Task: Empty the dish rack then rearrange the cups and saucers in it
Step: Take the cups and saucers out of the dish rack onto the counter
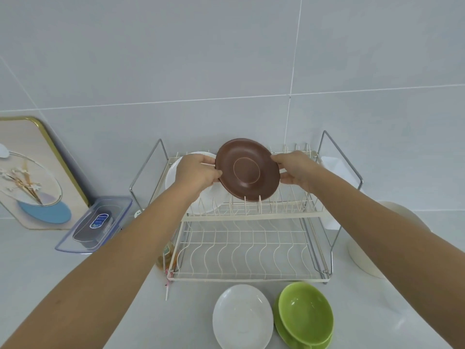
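Nearest, on the counter [377, 311]: white saucer [242, 316] beside green cup on green saucer [305, 314], apparently set out from the dish rack [251, 275]. Upper tier: left hand [197, 172] and right hand [295, 170] pinch opposite rims of a brown saucer [247, 170], upright among the prongs, probably being slotted or lifted; white plate [176, 172] behind.

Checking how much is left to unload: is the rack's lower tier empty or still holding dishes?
Empty: the lower tier shows only bare wire slots. Both hands hold a brown saucer on the upper tier.
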